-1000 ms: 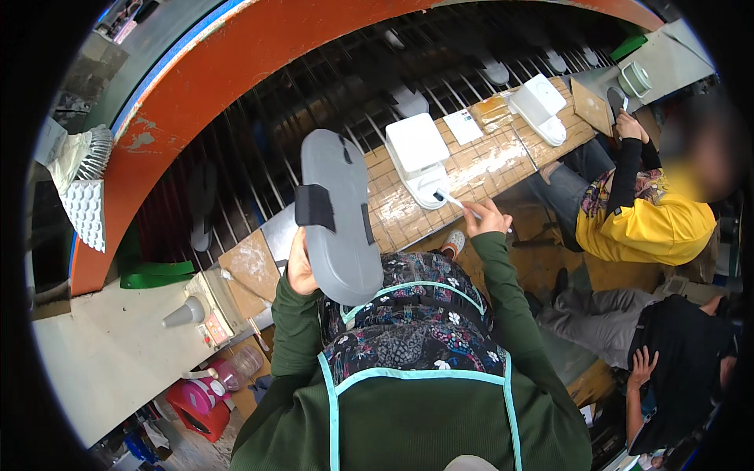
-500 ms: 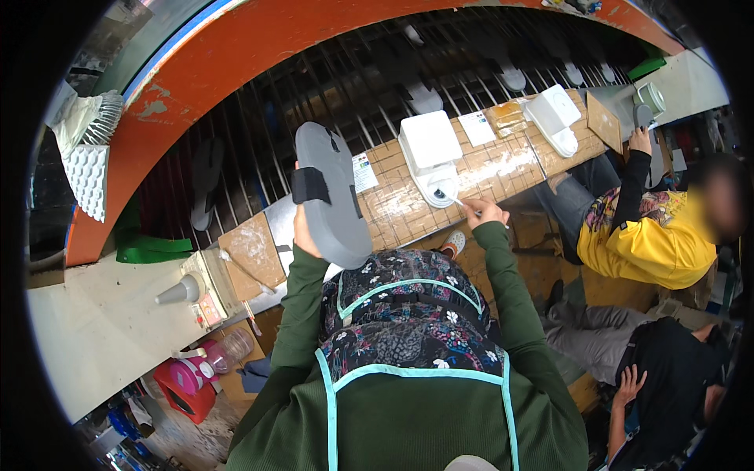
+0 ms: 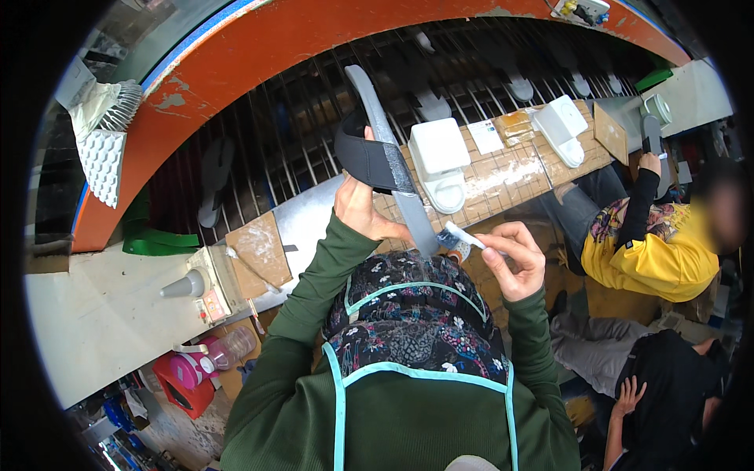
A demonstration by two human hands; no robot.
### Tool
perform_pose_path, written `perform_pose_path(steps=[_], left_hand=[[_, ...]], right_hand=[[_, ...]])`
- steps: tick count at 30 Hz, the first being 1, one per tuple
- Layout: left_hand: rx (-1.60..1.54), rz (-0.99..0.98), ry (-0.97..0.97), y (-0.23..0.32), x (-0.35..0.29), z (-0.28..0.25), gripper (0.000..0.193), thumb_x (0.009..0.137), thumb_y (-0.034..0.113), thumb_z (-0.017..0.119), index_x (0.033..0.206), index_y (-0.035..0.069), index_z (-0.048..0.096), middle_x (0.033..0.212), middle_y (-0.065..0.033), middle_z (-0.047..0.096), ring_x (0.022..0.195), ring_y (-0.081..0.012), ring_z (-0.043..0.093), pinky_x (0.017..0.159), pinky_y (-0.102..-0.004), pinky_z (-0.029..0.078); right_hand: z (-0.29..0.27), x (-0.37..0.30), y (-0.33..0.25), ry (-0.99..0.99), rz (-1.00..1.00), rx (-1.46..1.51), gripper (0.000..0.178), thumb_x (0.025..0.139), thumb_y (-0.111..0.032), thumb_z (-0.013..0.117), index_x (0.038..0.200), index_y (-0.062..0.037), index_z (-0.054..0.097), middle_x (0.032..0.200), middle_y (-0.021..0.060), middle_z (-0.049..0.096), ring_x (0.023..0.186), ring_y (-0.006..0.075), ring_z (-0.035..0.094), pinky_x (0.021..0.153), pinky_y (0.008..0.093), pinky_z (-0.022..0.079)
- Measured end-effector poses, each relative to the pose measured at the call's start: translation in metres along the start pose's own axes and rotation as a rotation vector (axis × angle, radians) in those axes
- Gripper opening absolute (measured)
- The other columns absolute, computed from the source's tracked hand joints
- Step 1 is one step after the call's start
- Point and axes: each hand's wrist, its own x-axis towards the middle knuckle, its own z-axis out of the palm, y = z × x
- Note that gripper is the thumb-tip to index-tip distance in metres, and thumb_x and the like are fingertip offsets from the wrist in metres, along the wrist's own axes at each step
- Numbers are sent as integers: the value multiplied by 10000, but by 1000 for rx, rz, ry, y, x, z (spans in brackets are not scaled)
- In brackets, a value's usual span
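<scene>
My left hand (image 3: 363,210) grips a grey slide sandal (image 3: 371,163) with a wide black strap, its fingers inside or under the strap. The sandal is tipped up on edge, so its narrow side shows. My right hand (image 3: 515,259) pinches a small brush (image 3: 466,235) with a white handle, its bristle end close to the sandal's near end. Whether the bristles touch the sole I cannot tell. Just beyond the brush stands a white dispenser (image 3: 440,149) with a round cup at its front, on a bench board (image 3: 499,182) covered in brown tape.
Beyond the board, more sandals (image 3: 214,177) lie on a rack of metal rods under an orange arch (image 3: 330,39). A second white dispenser (image 3: 561,129) stands farther right. At right, a co-worker in yellow (image 3: 652,251) holds a sole. A grey cone (image 3: 183,286) sits at left.
My left hand has moved right and turned the sandal from sole-face view onto its edge. My right hand has drawn the brush away from the dispenser cup towards the sandal.
</scene>
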Motion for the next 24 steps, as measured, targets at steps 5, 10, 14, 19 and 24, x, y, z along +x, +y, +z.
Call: perform_pose_path(steps=[5,10,14,19,24], left_hand=[[12,48,-14,7,3,2,1458,250,586,859,1382,-109,260,1430,-288,307,1117,-394,549,931,-385,467],[24,-8,-83,13,1,1,1462,223,586,835,1402,-67,268,1426,-267,329,1221,-402,463,981,-404,434],[81,-13,-115,17,1,-1,1464,230,608,816,1410,-57,261,1395,-270,368,1251,-408,429,1006,-413,416],[101,-26,-148,20,2,-3,1453,239,634,796,1409,-49,271,1364,-281,394,1250,-412,428,1010,-417,412],[95,-8,-160,21,5,-3,1445,238,644,788,1398,-56,288,1359,-280,402,1256,-411,421,1018,-418,403]], right_hand=[[-1,0,0,1,-25,-205,182,758,-35,700,933,-71,731,787,17,591,545,72,505,575,242,363],[0,6,-1,15,-74,-355,188,744,-84,720,930,-110,738,782,-8,589,522,86,459,654,271,294],[0,14,-3,-7,-170,-473,198,745,-53,704,938,-89,731,789,7,583,536,100,458,643,276,314],[1,19,-5,25,-208,-563,219,747,-120,715,961,-166,737,814,-29,583,588,94,419,681,294,241],[0,22,-4,68,-268,-658,261,746,-130,710,999,-192,726,832,-28,588,625,105,440,691,308,238]])
